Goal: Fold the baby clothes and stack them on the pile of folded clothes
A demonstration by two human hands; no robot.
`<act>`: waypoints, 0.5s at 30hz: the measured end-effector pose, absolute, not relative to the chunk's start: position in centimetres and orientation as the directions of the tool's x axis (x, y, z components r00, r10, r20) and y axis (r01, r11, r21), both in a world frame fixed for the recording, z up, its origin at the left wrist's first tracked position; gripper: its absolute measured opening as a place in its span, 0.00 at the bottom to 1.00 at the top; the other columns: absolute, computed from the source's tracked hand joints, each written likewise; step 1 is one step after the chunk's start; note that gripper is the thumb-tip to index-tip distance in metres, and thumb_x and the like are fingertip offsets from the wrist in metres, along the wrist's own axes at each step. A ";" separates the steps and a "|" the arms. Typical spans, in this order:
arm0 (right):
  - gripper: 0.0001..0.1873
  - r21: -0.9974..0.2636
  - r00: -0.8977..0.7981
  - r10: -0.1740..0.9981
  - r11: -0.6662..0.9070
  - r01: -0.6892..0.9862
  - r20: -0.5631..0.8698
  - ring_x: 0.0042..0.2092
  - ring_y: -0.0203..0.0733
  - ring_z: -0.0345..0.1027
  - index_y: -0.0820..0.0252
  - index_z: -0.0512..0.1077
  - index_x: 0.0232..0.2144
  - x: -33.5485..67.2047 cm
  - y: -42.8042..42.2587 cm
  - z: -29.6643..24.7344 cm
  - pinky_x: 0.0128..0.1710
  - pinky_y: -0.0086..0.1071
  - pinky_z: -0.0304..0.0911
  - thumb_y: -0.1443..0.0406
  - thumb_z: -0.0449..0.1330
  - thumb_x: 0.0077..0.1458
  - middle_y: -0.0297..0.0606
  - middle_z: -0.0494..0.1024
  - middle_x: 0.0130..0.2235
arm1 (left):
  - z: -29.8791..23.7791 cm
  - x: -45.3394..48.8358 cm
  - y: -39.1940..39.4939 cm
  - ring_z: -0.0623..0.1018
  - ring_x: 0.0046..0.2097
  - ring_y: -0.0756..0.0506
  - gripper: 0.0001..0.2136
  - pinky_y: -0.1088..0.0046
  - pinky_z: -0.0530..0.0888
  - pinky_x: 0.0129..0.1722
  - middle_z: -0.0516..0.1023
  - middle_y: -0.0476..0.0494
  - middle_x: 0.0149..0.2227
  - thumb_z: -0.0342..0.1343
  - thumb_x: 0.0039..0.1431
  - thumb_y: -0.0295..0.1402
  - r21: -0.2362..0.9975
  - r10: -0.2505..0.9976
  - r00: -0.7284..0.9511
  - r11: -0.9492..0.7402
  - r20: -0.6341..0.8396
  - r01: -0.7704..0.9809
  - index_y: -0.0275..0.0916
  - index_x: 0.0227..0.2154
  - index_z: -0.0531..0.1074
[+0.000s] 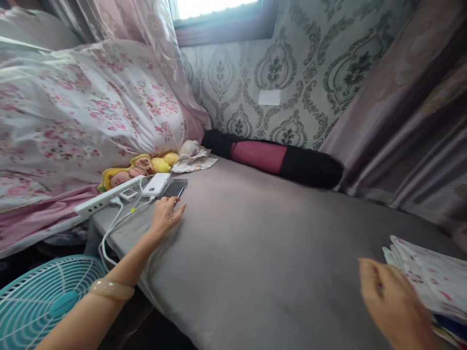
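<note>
My left hand [166,215] lies flat on the grey mattress [262,243], fingers stretched toward a dark phone [173,189], its fingertips just short of it. A white power bank [156,184] sits beside the phone, with white cables [120,218] running off the edge. My right hand [394,301] hovers low at the right, blurred, next to a folded floral cloth [434,277]; its fingers look loosely apart and nothing shows in it.
A white power strip [105,197] lies along the mattress edge. Plush toys [146,167] and a floral quilt [83,116] pile at the left. A black and pink bolster [277,158] lies against the wall. A teal fan [40,301] stands below left. Curtains [408,121] hang on the right.
</note>
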State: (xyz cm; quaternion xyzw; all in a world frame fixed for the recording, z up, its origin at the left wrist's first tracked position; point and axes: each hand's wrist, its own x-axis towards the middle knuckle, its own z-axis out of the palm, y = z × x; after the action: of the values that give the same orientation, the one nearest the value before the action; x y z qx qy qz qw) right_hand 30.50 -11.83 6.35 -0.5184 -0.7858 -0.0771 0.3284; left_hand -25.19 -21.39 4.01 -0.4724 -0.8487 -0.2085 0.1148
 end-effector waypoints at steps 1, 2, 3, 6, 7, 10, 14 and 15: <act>0.23 -0.241 -0.278 0.785 0.471 0.849 0.554 0.40 0.50 0.68 0.59 0.68 0.38 28.6 -12.4 6.0 0.42 0.44 0.62 0.50 0.41 0.63 0.44 0.72 0.35 | 4.2 -26.1 -21.5 0.72 0.43 0.38 0.19 0.62 0.66 0.47 0.73 0.38 0.36 0.48 0.58 0.45 0.211 0.736 -0.550 0.509 0.396 0.834 0.38 0.43 0.73; 0.22 -0.268 -0.296 0.795 0.487 0.831 0.529 0.40 0.49 0.68 0.59 0.68 0.38 26.9 -12.8 5.6 0.41 0.43 0.63 0.51 0.41 0.63 0.43 0.73 0.36 | 4.5 -26.8 -21.5 0.71 0.45 0.37 0.19 0.61 0.66 0.48 0.72 0.37 0.37 0.48 0.58 0.46 0.182 0.720 -0.568 0.545 0.398 0.819 0.38 0.44 0.73; 0.22 -0.295 -0.313 0.804 0.502 0.813 0.505 0.40 0.48 0.69 0.59 0.68 0.39 25.6 -13.1 5.1 0.42 0.42 0.63 0.52 0.42 0.64 0.42 0.73 0.36 | 4.7 -27.4 -21.5 0.71 0.46 0.36 0.20 0.61 0.65 0.49 0.72 0.36 0.39 0.49 0.57 0.47 0.159 0.709 -0.582 0.572 0.399 0.805 0.38 0.44 0.73; 0.21 -0.361 -0.343 0.806 0.540 0.760 0.483 0.43 0.46 0.69 0.59 0.69 0.40 23.9 -13.4 3.6 0.44 0.41 0.64 0.53 0.42 0.64 0.42 0.74 0.38 | 5.2 -28.5 -21.4 0.69 0.49 0.34 0.23 0.60 0.65 0.50 0.70 0.33 0.44 0.49 0.56 0.49 0.120 0.705 -0.601 0.607 0.377 0.786 0.38 0.47 0.73; 0.21 -0.376 -0.342 0.806 0.544 0.750 0.484 0.43 0.46 0.69 0.59 0.69 0.40 23.9 -13.3 3.2 0.45 0.41 0.64 0.53 0.42 0.64 0.42 0.74 0.38 | 5.3 -28.7 -21.3 0.69 0.49 0.33 0.24 0.60 0.65 0.49 0.70 0.33 0.45 0.49 0.56 0.50 0.108 0.711 -0.601 0.609 0.364 0.786 0.38 0.48 0.72; 0.21 -0.408 -0.315 0.821 0.524 0.748 0.476 0.44 0.46 0.69 0.59 0.69 0.40 24.4 -13.2 2.2 0.45 0.41 0.65 0.53 0.42 0.64 0.43 0.74 0.39 | 5.4 -29.3 -20.9 0.68 0.49 0.34 0.26 0.59 0.64 0.50 0.69 0.34 0.46 0.47 0.56 0.52 0.068 0.730 -0.596 0.612 0.334 0.788 0.40 0.49 0.72; 0.22 -0.432 -0.286 0.850 0.482 0.762 0.443 0.45 0.47 0.70 0.59 0.70 0.40 24.8 -13.1 1.5 0.46 0.41 0.65 0.53 0.42 0.63 0.43 0.75 0.40 | 5.1 -29.5 -20.3 0.68 0.50 0.34 0.27 0.59 0.64 0.50 0.68 0.34 0.46 0.45 0.56 0.54 0.042 0.746 -0.576 0.598 0.334 0.800 0.41 0.48 0.72; 0.22 -0.437 -0.286 0.854 0.477 0.763 0.434 0.45 0.46 0.70 0.59 0.70 0.40 24.8 -13.1 1.5 0.46 0.41 0.65 0.53 0.42 0.63 0.43 0.75 0.39 | 5.1 -29.5 -20.2 0.67 0.50 0.34 0.27 0.59 0.64 0.50 0.68 0.34 0.45 0.45 0.56 0.55 0.036 0.755 -0.568 0.591 0.328 0.806 0.40 0.47 0.73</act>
State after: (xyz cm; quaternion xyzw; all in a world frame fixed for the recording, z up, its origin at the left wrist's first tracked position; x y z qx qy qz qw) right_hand 24.81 -13.11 1.46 -0.5063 -0.7985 0.0720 0.3176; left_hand -29.52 -20.21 5.09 -0.4428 -0.8808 -0.0910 0.1407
